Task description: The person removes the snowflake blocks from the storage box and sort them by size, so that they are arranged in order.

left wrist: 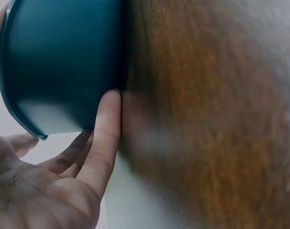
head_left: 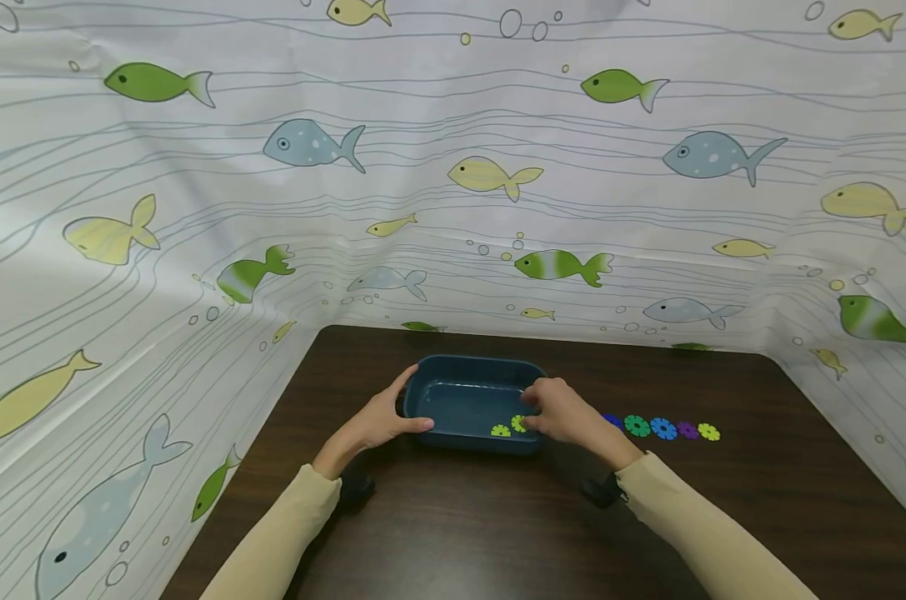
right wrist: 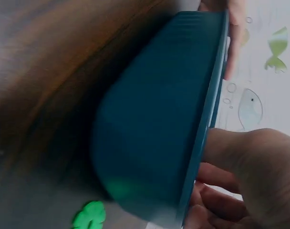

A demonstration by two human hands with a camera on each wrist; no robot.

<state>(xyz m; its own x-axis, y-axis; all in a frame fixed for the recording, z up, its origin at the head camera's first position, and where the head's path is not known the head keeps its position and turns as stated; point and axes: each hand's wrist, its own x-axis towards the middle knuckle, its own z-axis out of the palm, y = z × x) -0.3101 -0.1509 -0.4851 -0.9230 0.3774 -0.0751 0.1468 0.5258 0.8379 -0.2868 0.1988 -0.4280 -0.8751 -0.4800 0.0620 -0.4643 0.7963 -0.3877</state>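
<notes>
In the head view a dark blue plastic tub [head_left: 460,444] stands on the table. My left hand [head_left: 381,417] grips its left end, thumb along the front rim and fingers round the side; the left wrist view shows the tub wall [left wrist: 64,67] against that hand. Over the right rim, my right hand [head_left: 565,408] reaches into the tub with bent fingers. One yellow-green notched disc [head_left: 518,423] is right at its fingertips, and another yellow-green disc [head_left: 501,431] lies just left. The tub wall hides those fingertips in the right wrist view; I cannot tell whether they pinch the disc.
A row of notched plastic discs lies right of the tub: a blue disc [head_left: 663,428], a green disc [head_left: 637,426], a purple disc [head_left: 688,430], a yellow-green disc [head_left: 709,432] and a darker blue one partly behind the right wrist. Fish-printed sheeting [head_left: 453,225] surrounds the dark wooden table [head_left: 453,525].
</notes>
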